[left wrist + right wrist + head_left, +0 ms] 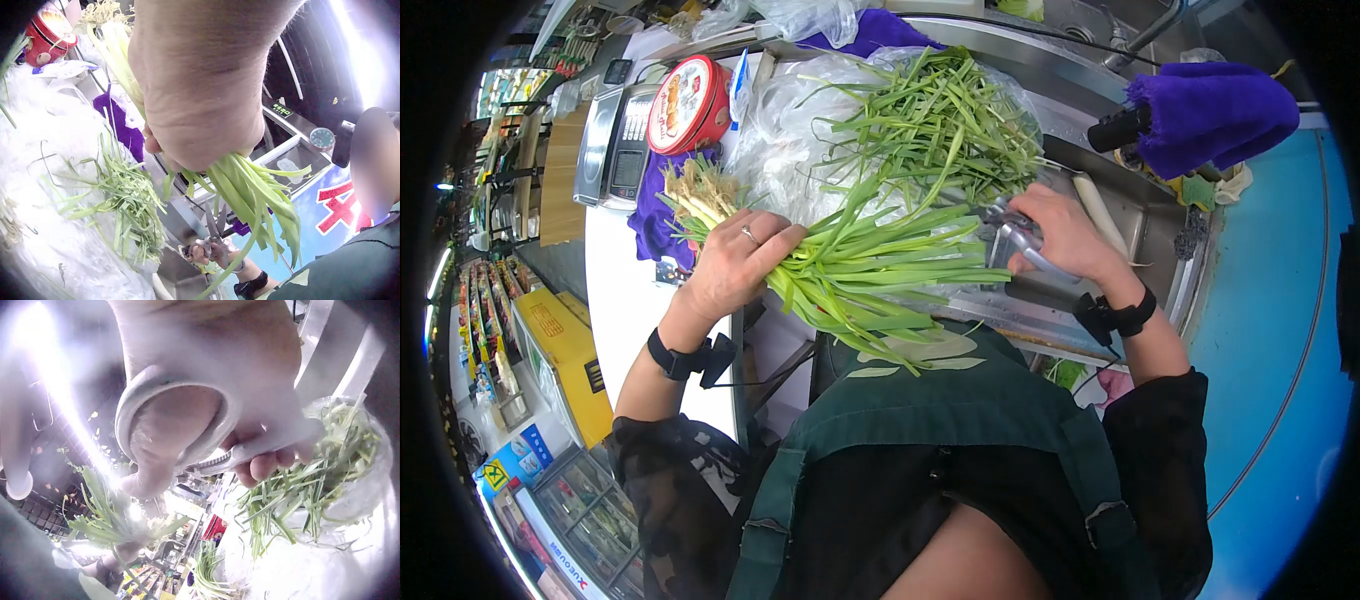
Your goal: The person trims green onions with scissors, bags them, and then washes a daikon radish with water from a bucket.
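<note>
My left hand grips a bunch of long green leafy stalks near its pale, rooty end, the leaves pointing right toward the other hand. Grey-handled scissors are in my right hand, with the thumb through one loop in the right wrist view. In the left wrist view the scissor blades stand apart below the leaf ends. Behind the bunch, a heap of cut green leaves lies on clear plastic.
A red round tin and a scale stand at the back left. A metal sink on the right holds a white radish. A purple cloth hangs beyond it.
</note>
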Demonstrator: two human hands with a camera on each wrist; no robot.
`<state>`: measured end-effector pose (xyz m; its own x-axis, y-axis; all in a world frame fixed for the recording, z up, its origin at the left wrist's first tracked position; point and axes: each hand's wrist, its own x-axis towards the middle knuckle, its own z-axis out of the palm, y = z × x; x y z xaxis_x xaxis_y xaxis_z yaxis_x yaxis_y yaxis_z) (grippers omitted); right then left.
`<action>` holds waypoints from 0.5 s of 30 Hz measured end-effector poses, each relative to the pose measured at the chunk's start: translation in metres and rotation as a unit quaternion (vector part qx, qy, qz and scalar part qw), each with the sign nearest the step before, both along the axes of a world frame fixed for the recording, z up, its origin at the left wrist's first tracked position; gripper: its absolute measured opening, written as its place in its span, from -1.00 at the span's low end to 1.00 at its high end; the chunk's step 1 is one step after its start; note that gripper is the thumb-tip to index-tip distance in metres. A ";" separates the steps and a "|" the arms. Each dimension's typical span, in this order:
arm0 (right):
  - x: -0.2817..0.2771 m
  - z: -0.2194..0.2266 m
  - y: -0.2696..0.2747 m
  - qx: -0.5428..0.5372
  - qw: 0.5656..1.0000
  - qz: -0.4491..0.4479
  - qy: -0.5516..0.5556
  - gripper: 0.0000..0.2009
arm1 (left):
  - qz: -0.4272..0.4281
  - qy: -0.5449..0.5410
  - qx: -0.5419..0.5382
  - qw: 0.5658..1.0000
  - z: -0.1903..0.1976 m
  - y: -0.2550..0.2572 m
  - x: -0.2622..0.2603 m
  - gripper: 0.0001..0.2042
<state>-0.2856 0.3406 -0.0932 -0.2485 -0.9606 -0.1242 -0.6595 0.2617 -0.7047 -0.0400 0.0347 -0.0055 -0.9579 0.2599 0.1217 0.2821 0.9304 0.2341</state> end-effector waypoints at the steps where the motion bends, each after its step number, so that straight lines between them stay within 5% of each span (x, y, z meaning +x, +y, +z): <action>1: 0.003 0.001 -0.002 0.009 1.000 0.009 0.002 -0.33 | -0.003 0.004 0.006 1.000 0.000 0.001 -0.001 -0.66; 15: 0.027 0.010 -0.012 -0.083 0.996 0.022 -0.031 -0.40 | -0.002 0.007 0.017 1.000 -0.001 0.004 -0.003 -0.66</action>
<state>-0.2588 0.3287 -0.0828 -0.2026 -0.9790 0.0240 -0.6218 0.1097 -0.7754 -0.0426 0.0385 -0.0069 -0.9550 0.2594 0.1442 0.2895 0.9209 0.2611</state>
